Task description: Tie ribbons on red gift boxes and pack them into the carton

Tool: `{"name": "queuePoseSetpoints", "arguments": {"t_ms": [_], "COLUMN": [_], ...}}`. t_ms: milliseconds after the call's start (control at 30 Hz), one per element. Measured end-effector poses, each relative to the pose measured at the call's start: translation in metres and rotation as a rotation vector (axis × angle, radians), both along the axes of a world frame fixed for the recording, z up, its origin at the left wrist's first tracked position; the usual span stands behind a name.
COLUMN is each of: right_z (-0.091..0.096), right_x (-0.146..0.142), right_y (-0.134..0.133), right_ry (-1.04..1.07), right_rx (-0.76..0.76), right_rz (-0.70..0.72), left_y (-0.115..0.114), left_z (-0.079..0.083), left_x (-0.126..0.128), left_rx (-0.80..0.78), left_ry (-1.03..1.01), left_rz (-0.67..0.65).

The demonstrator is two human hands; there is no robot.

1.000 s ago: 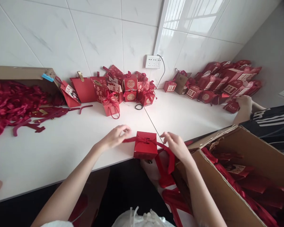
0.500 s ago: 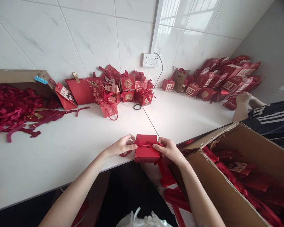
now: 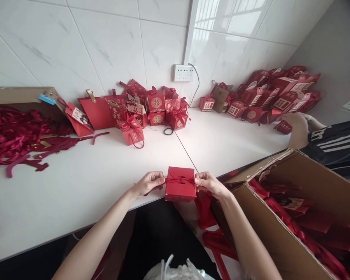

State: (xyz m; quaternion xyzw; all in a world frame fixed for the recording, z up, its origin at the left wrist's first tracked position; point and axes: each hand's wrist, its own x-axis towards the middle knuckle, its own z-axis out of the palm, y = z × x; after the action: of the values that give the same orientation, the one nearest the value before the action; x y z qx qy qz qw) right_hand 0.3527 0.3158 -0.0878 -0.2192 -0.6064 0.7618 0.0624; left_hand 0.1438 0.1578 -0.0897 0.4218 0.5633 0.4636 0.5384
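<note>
A small red gift box [image 3: 180,186] stands at the near edge of the white table [image 3: 84,186]. A red ribbon [image 3: 179,180] crosses its top in a knot. My left hand [image 3: 147,182] pinches the ribbon's left end beside the box. My right hand [image 3: 208,182] pinches the right end on the other side. Both ends are drawn taut, level with the box top.
A group of finished red boxes [image 3: 151,107] stands by the wall, and a larger heap [image 3: 268,99] lies far right. Loose red ribbons [image 3: 14,134] spill from a carton at left. An open cardboard carton [image 3: 282,217] stands at my right. Another person's hand [image 3: 299,126] rests at the table's right edge.
My hands closed in on the box from a wider spread, then pulled the ribbon ends apart, so the knot sits tight on top.
</note>
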Motion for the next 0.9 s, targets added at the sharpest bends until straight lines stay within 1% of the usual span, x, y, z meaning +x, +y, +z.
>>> {"name": "queuePoseSetpoints", "arguments": {"t_ms": [100,167,267,367,433,533,600,667,733,800,833,900], "right_z": [0.009,0.018,0.034,0.045,0.047,0.042,0.038,0.034,0.032,0.031,0.030,0.027], "right_x": [0.006,0.010,0.011,0.000,-0.010,-0.023,-0.028,-0.031,-0.032,-0.033,-0.034,-0.036], "right_y": [0.004,0.004,-0.005,-0.020,-0.030,-0.040,-0.043,-0.044,-0.045,-0.044,-0.044,-0.044], "right_ry": [-0.012,0.040,0.193,0.217,0.185,0.131,0.118,0.144,0.184,0.196,0.191,0.178], "right_rx": [0.060,0.093,0.133,0.247,0.345,0.539,0.668,0.757,0.814,0.854,0.858,0.807], "right_rz": [-0.001,-0.036,-0.088,-0.112,-0.158,-0.257,-0.294,-0.280,-0.247,-0.241,-0.255,-0.309], "left_y": [-0.003,-0.004,-0.004,-0.003,-0.003,-0.005,-0.008,-0.010,-0.011,-0.010,-0.008,-0.004], "left_z": [0.005,0.011,0.023,0.037,0.047,0.064,0.074,0.083,0.089,0.092,0.092,0.091], "left_x": [0.000,0.002,0.008,0.012,0.013,0.012,0.011,0.012,0.014,0.015,0.016,0.017], "left_rx": [0.006,0.029,0.058,0.057,0.016,-0.038,-0.017,0.013,0.033,0.070,0.111,0.236], "left_ry": [0.025,0.023,-0.023,0.018,0.127,0.332,0.485,0.656,0.837,1.016,1.098,1.224], "left_rz": [0.030,0.059,0.080,0.068,0.071,0.088,0.082,0.041,-0.015,-0.065,-0.078,-0.097]}}
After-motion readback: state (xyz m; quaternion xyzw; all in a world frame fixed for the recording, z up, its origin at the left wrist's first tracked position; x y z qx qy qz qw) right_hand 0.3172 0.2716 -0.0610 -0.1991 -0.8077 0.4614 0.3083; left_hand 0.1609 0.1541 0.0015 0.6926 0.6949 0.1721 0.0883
